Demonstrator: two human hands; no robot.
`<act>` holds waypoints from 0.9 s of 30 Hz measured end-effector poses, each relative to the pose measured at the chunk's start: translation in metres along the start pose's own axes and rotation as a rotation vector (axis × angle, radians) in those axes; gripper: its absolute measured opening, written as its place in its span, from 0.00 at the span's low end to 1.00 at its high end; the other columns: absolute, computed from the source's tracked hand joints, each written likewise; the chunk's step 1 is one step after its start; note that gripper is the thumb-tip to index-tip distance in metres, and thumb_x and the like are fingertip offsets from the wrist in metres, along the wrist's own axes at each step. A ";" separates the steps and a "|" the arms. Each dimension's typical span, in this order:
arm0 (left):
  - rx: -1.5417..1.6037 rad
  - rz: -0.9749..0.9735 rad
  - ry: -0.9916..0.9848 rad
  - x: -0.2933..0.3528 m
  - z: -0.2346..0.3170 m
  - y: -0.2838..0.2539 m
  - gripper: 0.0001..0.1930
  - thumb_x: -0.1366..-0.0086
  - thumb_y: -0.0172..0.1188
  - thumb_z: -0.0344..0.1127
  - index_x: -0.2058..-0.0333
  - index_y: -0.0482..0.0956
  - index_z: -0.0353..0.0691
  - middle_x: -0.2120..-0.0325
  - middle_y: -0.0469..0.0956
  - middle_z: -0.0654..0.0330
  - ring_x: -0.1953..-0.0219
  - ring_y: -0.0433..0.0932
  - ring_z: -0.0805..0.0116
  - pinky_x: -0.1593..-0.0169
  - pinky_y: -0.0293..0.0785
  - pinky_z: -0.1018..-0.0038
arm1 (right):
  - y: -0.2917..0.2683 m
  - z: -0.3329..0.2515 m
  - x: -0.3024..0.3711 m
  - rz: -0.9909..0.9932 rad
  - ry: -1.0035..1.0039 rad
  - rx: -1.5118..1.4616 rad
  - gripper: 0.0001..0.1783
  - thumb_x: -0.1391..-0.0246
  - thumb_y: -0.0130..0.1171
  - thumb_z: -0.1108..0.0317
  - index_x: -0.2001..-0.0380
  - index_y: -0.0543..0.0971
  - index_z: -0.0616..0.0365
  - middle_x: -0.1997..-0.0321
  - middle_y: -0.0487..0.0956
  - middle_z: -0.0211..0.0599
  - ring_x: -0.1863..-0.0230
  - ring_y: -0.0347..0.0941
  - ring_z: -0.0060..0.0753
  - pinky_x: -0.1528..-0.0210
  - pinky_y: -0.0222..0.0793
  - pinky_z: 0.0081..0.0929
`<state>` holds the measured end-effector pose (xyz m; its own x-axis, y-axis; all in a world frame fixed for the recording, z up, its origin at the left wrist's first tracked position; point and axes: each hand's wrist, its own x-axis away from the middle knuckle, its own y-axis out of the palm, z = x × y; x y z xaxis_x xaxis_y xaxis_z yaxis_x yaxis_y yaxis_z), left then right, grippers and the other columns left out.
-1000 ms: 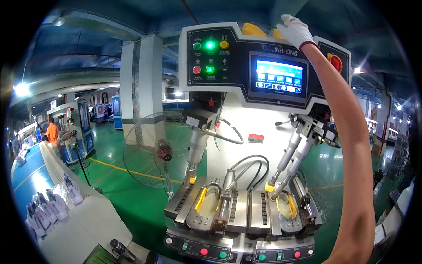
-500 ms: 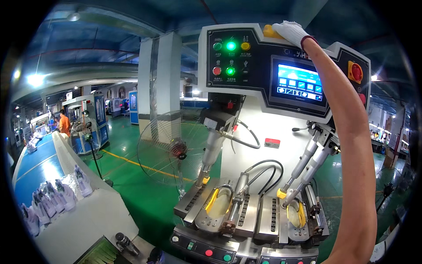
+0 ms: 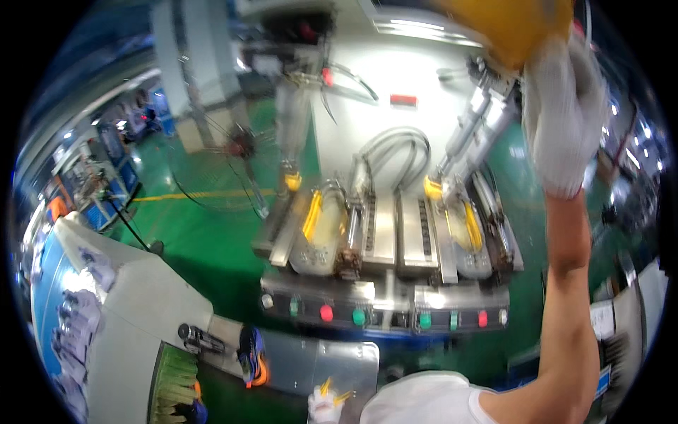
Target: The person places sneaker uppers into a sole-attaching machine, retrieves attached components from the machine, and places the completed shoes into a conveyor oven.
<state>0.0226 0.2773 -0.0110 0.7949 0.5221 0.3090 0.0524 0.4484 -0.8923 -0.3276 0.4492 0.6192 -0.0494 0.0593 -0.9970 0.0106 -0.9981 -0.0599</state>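
Observation:
In a white glove, my right hand (image 3: 565,120) is raised at the upper right, close to the view. Its fingers are closed on a smeared yellow thing (image 3: 515,28) whose kind I cannot make out. My left hand (image 3: 325,408), also gloved in white, is low at the bottom edge beside a grey metal plate (image 3: 304,357). Two yellow points stick out from it; whether they are covered fingertips or something held is unclear. Ahead stands a machine with two metal stations, each with a shoe-shaped mould (image 3: 319,240) and yellow strips.
Red and green buttons line the machine's front panel (image 3: 339,304). A dark shoe with orange parts (image 3: 252,357) sits on the plate's left end, near a dark cylinder (image 3: 201,338). Pale shoes (image 3: 76,332) stand on the blue conveyor at left. A fan (image 3: 240,141) stands behind.
The view has tilted down, so the control screen has left it. My right hand has come off the machine's top and appears larger with the yellow thing. My left hand has come into view.

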 end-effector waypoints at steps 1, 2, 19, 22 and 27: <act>-0.007 0.128 0.073 -0.007 -0.013 0.028 0.21 0.50 0.74 0.52 0.57 0.85 0.55 0.46 0.69 0.54 0.46 0.71 0.47 0.46 0.75 0.54 | -0.012 -0.013 0.057 -0.122 0.150 0.000 0.12 0.38 0.65 0.64 0.57 0.82 0.61 0.58 0.82 0.34 0.57 0.76 0.24 0.52 0.71 0.25; 0.023 0.188 0.029 0.000 0.011 -0.001 0.16 0.50 0.75 0.49 0.65 0.85 0.52 0.47 0.70 0.54 0.46 0.71 0.47 0.49 0.76 0.54 | -0.015 -0.018 0.117 -0.229 0.347 -0.015 0.12 0.38 0.65 0.64 0.59 0.82 0.61 0.59 0.81 0.34 0.57 0.75 0.24 0.52 0.70 0.24; 0.029 -0.011 -0.290 -0.023 0.042 0.012 0.21 0.55 0.80 0.47 0.62 0.85 0.50 0.38 0.67 0.47 0.41 0.71 0.42 0.40 0.72 0.50 | -0.134 0.348 0.527 -0.307 1.328 0.749 0.22 0.40 0.59 0.52 0.65 0.87 0.63 0.65 0.87 0.46 0.64 0.83 0.42 0.59 0.76 0.40; 0.045 -0.028 -0.332 -0.040 0.057 0.018 0.23 0.56 0.81 0.48 0.62 0.83 0.49 0.39 0.68 0.47 0.41 0.71 0.42 0.41 0.72 0.48 | -0.130 0.433 0.587 -1.176 0.982 1.331 0.23 0.39 0.52 0.50 0.65 0.89 0.56 0.60 0.87 0.44 0.57 0.83 0.56 0.48 0.75 0.52; 0.027 -0.033 -0.389 -0.053 0.076 0.015 0.24 0.55 0.81 0.48 0.62 0.82 0.48 0.40 0.68 0.44 0.43 0.73 0.41 0.42 0.74 0.51 | -0.141 0.468 0.659 -0.767 1.028 1.054 0.21 0.37 0.51 0.52 0.61 0.87 0.55 0.55 0.85 0.50 0.51 0.79 0.57 0.47 0.74 0.52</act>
<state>-0.0646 0.3111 -0.0161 0.5045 0.7405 0.4441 0.0544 0.4860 -0.8723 -0.8290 0.6224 -0.0068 0.9175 0.0655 -0.3924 -0.3606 -0.2793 -0.8899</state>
